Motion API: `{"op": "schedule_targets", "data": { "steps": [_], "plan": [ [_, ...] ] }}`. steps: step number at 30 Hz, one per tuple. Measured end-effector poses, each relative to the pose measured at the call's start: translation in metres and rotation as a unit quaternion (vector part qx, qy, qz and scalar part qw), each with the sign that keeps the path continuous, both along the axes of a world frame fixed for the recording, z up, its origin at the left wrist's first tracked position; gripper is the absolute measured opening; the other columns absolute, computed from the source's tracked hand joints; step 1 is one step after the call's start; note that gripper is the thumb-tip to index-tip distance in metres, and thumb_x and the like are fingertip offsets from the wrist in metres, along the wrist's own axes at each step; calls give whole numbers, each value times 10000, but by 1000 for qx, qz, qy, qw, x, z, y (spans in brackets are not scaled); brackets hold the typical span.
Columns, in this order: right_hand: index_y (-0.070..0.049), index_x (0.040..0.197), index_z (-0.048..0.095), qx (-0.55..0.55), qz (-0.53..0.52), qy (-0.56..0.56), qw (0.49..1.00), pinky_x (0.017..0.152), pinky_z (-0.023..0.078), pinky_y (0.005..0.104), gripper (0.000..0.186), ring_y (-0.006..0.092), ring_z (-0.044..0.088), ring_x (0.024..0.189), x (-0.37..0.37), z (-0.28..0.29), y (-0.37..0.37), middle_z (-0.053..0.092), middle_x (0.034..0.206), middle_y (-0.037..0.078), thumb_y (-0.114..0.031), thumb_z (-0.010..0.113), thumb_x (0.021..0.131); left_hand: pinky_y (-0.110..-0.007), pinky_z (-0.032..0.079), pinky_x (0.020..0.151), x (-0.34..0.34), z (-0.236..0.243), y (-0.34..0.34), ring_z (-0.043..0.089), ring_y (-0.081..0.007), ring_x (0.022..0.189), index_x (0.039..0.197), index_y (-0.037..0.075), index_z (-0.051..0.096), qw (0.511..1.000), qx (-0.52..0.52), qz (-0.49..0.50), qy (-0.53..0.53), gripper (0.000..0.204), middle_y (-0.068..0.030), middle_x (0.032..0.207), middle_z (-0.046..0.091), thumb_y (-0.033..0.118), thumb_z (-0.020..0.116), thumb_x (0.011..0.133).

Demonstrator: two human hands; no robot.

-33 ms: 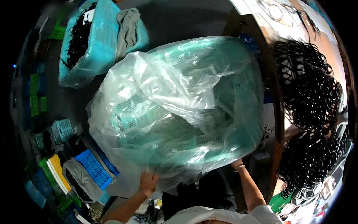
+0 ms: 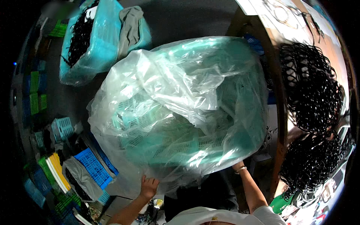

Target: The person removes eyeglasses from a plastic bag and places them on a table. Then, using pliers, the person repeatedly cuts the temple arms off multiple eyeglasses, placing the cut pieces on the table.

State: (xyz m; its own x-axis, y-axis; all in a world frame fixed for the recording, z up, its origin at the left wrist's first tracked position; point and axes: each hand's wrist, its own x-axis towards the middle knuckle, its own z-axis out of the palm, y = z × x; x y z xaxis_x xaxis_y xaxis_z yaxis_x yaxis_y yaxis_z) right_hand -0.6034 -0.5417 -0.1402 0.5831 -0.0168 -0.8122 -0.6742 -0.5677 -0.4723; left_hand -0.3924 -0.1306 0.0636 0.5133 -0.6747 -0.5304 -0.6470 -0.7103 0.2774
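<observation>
A large pale-green plastic basket (image 2: 240, 148) with slotted walls lies in front of me. A loose, crumpled clear plastic bag (image 2: 176, 90) covers it and lines its inside. At the bag's near left edge, my left hand (image 2: 149, 187) is closed, its curled fingers on the thin film. My right hand (image 2: 237, 165), with a bracelet at the wrist, is at the near right corner under the bag's edge. The bag and basket hide its fingers there, so their grip does not show.
Bundles of glossy black cords or loops (image 2: 311, 90) cover the table (image 2: 279, 180) on the right. Far left stands a bag-lined turquoise basket (image 2: 107, 41) holding black loops, beside a grey cloth (image 2: 130, 30). Blue crates (image 2: 93, 167) and smaller baskets crowd the near left.
My left hand has dropped slightly and its fingers have curled more. The bag and basket have shifted a little to the right; my right hand stays at the corner.
</observation>
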Motion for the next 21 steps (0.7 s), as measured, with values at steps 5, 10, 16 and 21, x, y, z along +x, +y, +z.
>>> {"op": "schedule_targets", "data": {
  "steps": [5,10,16,21],
  "plan": [
    [-58,1078,527,110,227,99,963,767,451,368,370,305,563,892,111,158,22,567,1007,170,-290,554,792,-526,380,763,-42,-108,100,544,-326,740,812,80,581,991,92,2,-99,105,-149,740,565,163,531,773],
    [-49,1162,470,317,174,-145,921,859,419,353,447,286,501,1044,250,193,25,518,1132,158,-269,582,790,-416,405,819,0,-139,69,538,-252,888,946,16,572,927,202,287,134,239,-152,877,567,209,527,812],
    [-34,1245,362,-335,99,-144,926,988,226,410,748,339,325,1174,439,-35,34,365,1258,222,-588,448,751,-344,392,849,4,-68,100,475,-226,1026,1217,62,377,529,-234,794,185,435,-123,1178,432,213,532,840],
    [-182,1343,220,-355,160,89,917,1001,210,440,732,224,200,1262,468,-115,86,230,1371,43,-534,465,749,-410,262,976,34,-105,81,298,-266,1198,1340,101,153,448,-195,850,195,712,-127,1344,215,457,479,817]
  ]
}}
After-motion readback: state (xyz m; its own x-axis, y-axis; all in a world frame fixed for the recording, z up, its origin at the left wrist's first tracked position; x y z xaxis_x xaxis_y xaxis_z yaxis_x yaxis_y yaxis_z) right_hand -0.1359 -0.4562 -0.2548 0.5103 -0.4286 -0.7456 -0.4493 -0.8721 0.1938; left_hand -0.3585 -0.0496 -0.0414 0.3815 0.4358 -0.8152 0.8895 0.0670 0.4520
